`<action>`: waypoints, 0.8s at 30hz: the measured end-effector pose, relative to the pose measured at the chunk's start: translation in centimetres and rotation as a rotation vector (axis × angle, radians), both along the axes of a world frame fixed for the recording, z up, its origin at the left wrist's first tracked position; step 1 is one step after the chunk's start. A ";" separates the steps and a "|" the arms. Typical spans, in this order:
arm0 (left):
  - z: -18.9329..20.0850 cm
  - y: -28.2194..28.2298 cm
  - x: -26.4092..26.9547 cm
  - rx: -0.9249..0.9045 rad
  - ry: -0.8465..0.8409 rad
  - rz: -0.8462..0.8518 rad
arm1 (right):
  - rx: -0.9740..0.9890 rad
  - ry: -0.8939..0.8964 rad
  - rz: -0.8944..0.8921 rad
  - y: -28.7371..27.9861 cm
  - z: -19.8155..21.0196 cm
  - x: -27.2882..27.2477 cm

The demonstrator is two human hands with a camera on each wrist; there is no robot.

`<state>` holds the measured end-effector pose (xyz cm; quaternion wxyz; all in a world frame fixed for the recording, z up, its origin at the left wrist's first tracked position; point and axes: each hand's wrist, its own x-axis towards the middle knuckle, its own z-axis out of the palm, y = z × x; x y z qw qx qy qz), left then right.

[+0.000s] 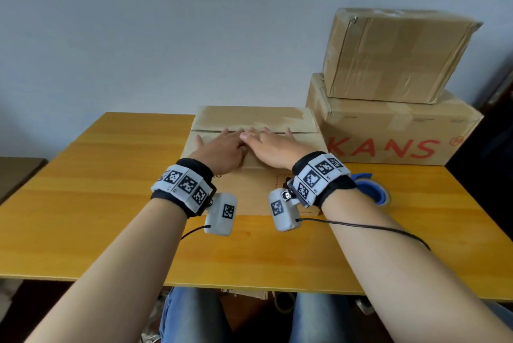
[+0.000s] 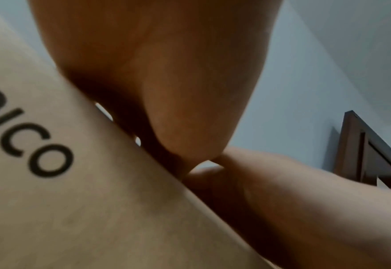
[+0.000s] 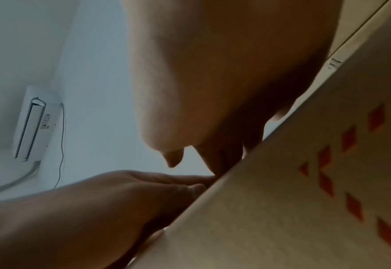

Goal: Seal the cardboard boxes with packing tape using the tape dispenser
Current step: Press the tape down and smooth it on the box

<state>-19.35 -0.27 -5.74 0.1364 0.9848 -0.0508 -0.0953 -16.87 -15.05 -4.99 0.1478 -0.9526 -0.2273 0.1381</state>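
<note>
A flat cardboard box (image 1: 249, 117) lies on the yellow wooden table (image 1: 83, 204), its two top flaps meeting at a seam across the middle. My left hand (image 1: 222, 145) and right hand (image 1: 269, 142) lie side by side, palms down, fingers straight, pressing the near flap at that seam. From the left wrist, my left hand (image 2: 178, 91) rests on the box (image 2: 74, 200), printed with black letters. From the right wrist, my right hand (image 3: 224, 91) rests on the box (image 3: 281, 200) by orange marks. A blue tape dispenser (image 1: 370, 188) sits on the table right of my right wrist.
Two taped cardboard boxes are stacked at the back right: a large one with red letters (image 1: 394, 134) and a smaller one (image 1: 394, 54) on top. A white wall (image 1: 138, 37) rises behind the table. The table's near edge (image 1: 249, 284) runs above my knees.
</note>
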 end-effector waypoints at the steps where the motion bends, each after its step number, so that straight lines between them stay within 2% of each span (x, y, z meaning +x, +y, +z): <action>1: 0.0 -0.1 0.1 0.012 0.010 0.003 | -0.009 -0.002 -0.009 -0.1 -0.1 0.1; 9: 0.6 -0.4 0.5 0.072 0.092 0.053 | -0.088 -0.010 -0.033 0.2 -0.8 0.6; 13: 1.0 -0.6 0.0 0.132 0.073 0.026 | -0.071 0.010 -0.048 0.1 -0.6 0.6; 24: 0.3 1.1 0.7 0.148 0.073 0.177 | -0.010 -0.033 -0.153 -2.6 -1.1 1.1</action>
